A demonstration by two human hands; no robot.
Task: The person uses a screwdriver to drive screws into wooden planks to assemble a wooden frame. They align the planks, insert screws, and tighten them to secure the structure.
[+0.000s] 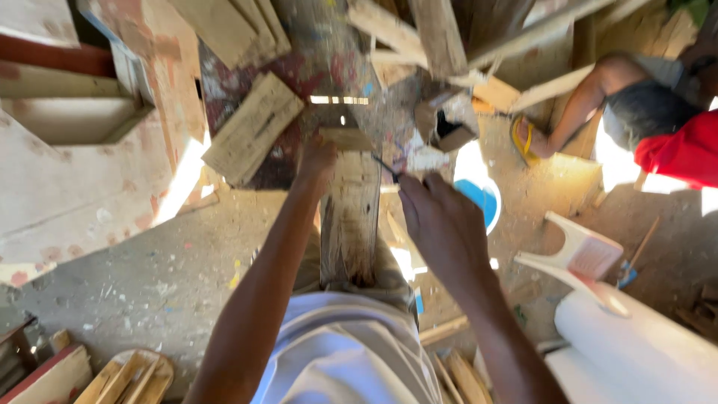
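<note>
Dusty concrete floor [149, 277] flecked with paint and sawdust, cut by hard patches of sunlight [183, 179]. Stacked pale boards [67, 179] along the left, loose planks [250, 127] and offcuts leaning and scattered across the top, more wood scraps [127, 378] at the lower left. At right, an overturned white plastic chair [580, 258], a thick white roll [636, 348], a blue and white bucket [479, 194], and a seated person's bare leg [580, 105] with a yellow sandal [522, 142].

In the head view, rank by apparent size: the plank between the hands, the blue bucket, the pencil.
1. Plank
2. Blue bucket, partly hidden by the right hand
3. Pencil

All lie at unequal distances, so real sizes stay unsure.
</note>
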